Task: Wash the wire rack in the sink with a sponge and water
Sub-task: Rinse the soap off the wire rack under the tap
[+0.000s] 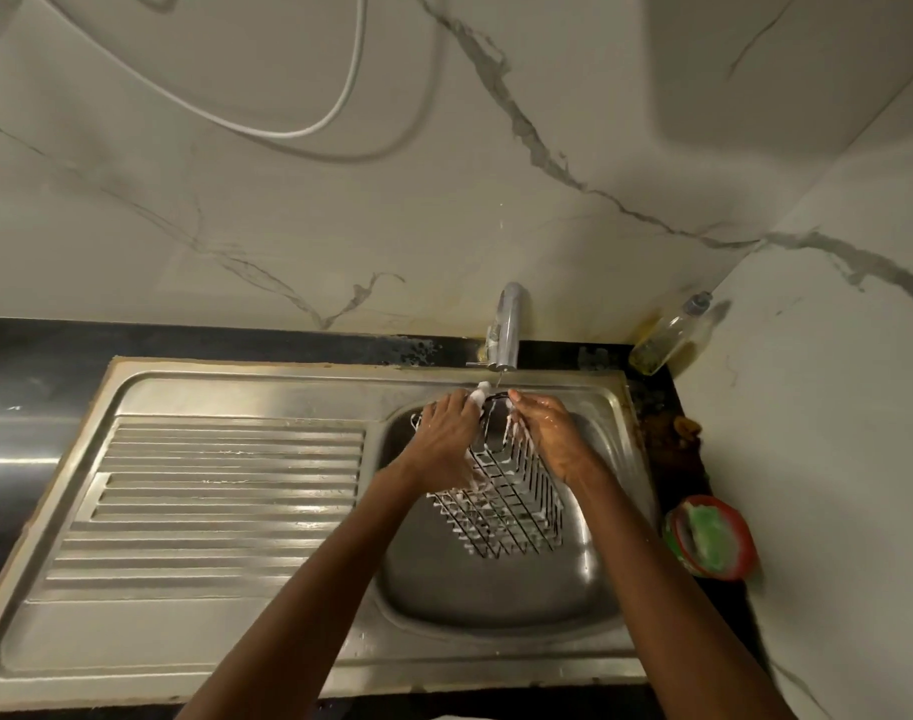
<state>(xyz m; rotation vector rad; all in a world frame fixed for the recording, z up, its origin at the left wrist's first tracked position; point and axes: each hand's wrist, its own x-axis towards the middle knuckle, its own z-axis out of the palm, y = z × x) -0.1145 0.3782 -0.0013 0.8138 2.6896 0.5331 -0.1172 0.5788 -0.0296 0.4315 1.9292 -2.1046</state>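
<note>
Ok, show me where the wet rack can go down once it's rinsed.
The ribbed drainboard left of the sink bowl looks bare, bordered by the black counter behind. The bowl's near half is open too. It is crowded under the tap, where the left hand and right hand grip the soapy wire rack, and by the soap dish and bottle.

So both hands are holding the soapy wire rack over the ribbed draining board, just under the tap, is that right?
Not quite. In the head view both hands, left hand and right hand, hold the soapy wire rack over the sink basin, not the draining board, just under the tap.
</note>
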